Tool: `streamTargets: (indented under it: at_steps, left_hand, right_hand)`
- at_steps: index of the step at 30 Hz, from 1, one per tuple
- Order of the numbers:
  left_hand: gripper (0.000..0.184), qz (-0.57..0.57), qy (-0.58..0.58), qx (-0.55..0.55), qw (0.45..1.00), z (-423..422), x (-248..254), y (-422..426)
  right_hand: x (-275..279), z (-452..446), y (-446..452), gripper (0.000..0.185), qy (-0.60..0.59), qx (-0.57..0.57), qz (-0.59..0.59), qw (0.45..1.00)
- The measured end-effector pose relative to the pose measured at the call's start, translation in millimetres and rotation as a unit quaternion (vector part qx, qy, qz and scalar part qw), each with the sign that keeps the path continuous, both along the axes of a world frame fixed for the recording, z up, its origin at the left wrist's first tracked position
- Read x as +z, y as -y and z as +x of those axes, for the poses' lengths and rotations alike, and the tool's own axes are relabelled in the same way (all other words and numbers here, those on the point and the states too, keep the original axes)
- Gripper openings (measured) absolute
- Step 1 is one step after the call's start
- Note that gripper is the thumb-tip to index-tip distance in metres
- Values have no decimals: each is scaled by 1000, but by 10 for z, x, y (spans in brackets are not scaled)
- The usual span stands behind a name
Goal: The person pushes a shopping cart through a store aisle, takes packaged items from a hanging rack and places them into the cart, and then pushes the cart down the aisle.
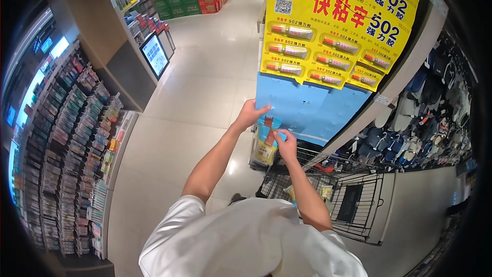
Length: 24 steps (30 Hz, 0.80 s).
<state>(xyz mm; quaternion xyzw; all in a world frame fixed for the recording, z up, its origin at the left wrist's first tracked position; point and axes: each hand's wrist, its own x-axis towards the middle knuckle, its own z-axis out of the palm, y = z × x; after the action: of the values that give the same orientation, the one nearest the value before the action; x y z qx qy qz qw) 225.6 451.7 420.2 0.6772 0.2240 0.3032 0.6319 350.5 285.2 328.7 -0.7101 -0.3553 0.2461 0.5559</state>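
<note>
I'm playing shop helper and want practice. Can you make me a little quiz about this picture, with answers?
1. What colour is the large flat board beneath the yellow cardboard glue cards?
2. True or false: the black wire shopping cart sits lower in the picture than the board.
3. Which bare hand is lower in the picture, left or right?

Key: 1. Blue. 2. True. 3. The right hand, at the blue-and-yellow packet.

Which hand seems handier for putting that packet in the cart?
Probably the right hand: its fingers are at the packet, and it is nearer the cart. The left hand is at the blue panel.
</note>
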Motion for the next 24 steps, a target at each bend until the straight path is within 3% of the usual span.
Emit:
streamTargets:
  at_steps: [3, 5, 9, 11, 13, 15, 18, 21, 24]
  left_hand:
    - [29, 0, 31, 17, 999, 36, -57, 46]
    - [29, 14, 29, 31, 999, 50, -95, 58]
    - [29, 32, 24, 64, 997, 89, -75, 143]
    - [29, 19, 22, 76, 997, 125, -72, 180]
    - [28, -5, 20, 90, 996, 155, -70, 214]
    - [27, -13, 17, 106, 994, 175, -109, 223]
    - [28, -25, 22, 125, 992, 201, -114, 265]
    - [28, -36, 37, 128, 990, 221, -143, 296]
    - [28, -24, 38, 137, 990, 233, -190, 265]
  right_hand:
    - [-473, 198, 506, 19, 28, -2, 47, 998]
    - [-1087, 420, 930, 18, -64, -19, 52, 996]
    - [-2356, 737, 2011, 12, -127, -153, 11, 980]
    - [-2127, 607, 2434, 15, -318, -306, -97, 892]
    - [-2456, 552, 2747, 21, -371, -442, -13, 816]
    - [-3356, 650, 3262, 21, -315, -439, -78, 838]
    - [-3190, 502, 3456, 20, -286, -416, -223, 834]
    - [-3121, 535, 3437, 16, -320, -303, -203, 874]
    - [-3472, 575, 3486, 31, -198, -229, -261, 917]
